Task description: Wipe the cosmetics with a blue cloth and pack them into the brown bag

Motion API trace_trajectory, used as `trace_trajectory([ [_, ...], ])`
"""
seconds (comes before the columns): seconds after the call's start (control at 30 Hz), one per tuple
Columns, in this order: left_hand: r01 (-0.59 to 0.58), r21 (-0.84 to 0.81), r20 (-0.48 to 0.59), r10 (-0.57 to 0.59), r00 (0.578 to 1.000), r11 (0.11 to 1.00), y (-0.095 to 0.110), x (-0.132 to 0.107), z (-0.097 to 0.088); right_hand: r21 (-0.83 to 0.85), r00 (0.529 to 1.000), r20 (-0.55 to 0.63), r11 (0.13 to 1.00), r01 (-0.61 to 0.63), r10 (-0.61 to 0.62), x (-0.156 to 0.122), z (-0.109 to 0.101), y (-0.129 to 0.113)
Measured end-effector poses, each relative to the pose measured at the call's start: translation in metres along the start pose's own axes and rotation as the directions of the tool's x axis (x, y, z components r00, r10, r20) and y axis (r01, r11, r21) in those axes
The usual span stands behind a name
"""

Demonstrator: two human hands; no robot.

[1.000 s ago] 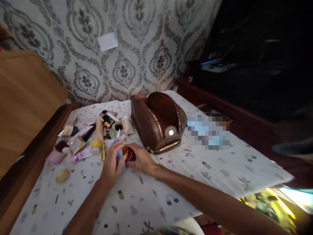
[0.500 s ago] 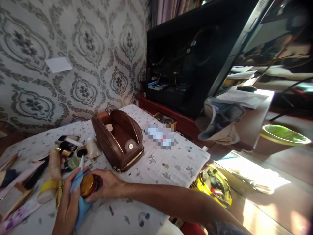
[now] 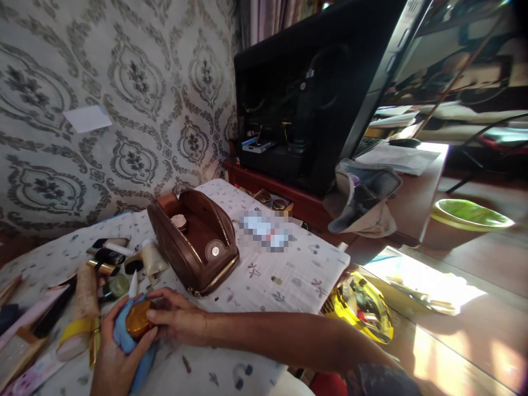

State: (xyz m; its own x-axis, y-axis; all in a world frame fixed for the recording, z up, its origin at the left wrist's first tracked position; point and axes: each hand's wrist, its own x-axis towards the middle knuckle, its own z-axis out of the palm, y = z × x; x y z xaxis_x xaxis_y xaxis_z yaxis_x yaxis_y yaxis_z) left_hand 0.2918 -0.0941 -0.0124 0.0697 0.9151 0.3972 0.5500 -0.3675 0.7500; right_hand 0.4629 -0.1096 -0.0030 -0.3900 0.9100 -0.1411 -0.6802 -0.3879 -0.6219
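Amber jar (image 3: 139, 320) and blue cloth (image 3: 145, 367), near left of the tabletop (image 3: 231, 357)

So the left hand (image 3: 117, 344) is cupping the jar from its left side, with the cloth bunching up between palm and jar and hanging down below. The right hand (image 3: 181, 319) is grasping the jar too, coming in from the right with the thumb pressing on the amber top. Both hands are sitting in front of the brown bag (image 3: 198, 242), which is standing unzipped farther back, with a small pale-topped pot (image 3: 179, 221) showing inside.

Left of the hands, a bunch of cosmetics is crowding together: a tube with a yellow band (image 3: 84, 308), a slim gold tube (image 3: 94, 341) right beside it, a green pot (image 3: 118, 286) and, farther back, a cream tube (image 3: 152, 258) leaning near the bag. Beyond the tabletop a black TV (image 3: 297, 104) is standing at the far right, and a bin (image 3: 470, 214) is sitting on the floor.
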Motion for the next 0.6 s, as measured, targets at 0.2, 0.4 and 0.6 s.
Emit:
trace_trajectory([
  [0.2, 0.052, 0.097, 0.006, -0.053, 0.999, 0.994, 0.013, -0.008, -0.003, -0.232, 0.999, 0.017, 0.972, -0.023, 0.027, -0.001, -0.003, -0.01],
  [0.4, 0.042, 0.207, -0.001, -0.043, 0.999, 0.977, 0.017, -0.015, -0.01, -0.407, 0.998, 0.065, 0.913, 0.025, 0.002, -0.003, -0.002, -0.015],
  [0.6, 0.02, 0.36, 0.001, -0.022, 1.0, 0.933, 0.008, -0.019, -0.02, -0.457, 0.996, 0.08, 0.89, 0.009, 0.031, 0.003, -0.01, -0.007],
])
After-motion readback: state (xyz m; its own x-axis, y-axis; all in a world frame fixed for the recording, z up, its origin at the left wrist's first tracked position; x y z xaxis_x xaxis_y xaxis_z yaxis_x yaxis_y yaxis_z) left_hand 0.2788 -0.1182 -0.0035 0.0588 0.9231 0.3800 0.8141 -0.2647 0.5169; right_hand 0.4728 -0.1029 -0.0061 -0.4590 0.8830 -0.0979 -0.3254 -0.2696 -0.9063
